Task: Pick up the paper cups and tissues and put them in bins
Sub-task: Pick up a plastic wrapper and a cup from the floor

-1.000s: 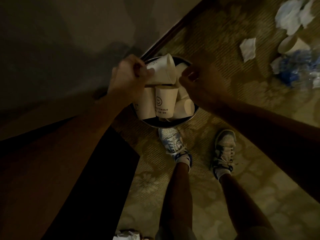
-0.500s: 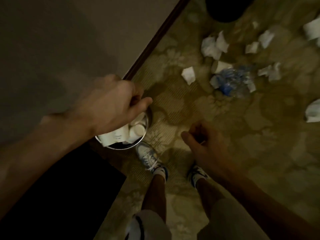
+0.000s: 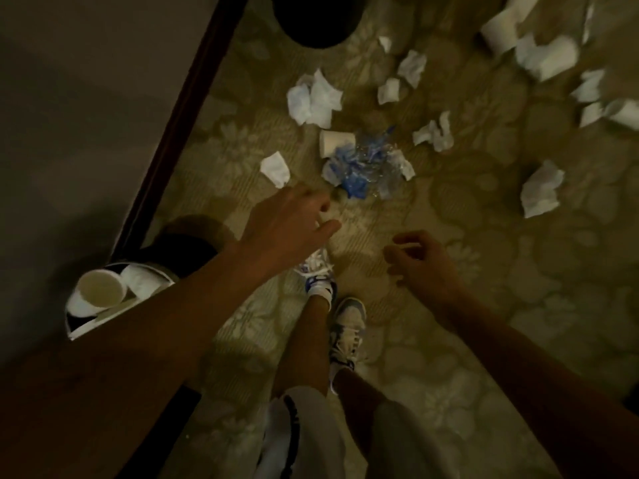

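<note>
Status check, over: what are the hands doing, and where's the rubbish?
Left hand open, empty. Right hand loosely curled, empty. Paper cups in bin; loose cup, tissues on carpet. Blue plastic against loose cup.

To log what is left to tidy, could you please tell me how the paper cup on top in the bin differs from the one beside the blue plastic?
The cup in the bin rests among other cups; the cup on the carpet lies loose beside the blue plastic. The cup in the bin shows its open mouth to the camera; the cup on the carpet lies on its side. Both are white paper cups.
</note>
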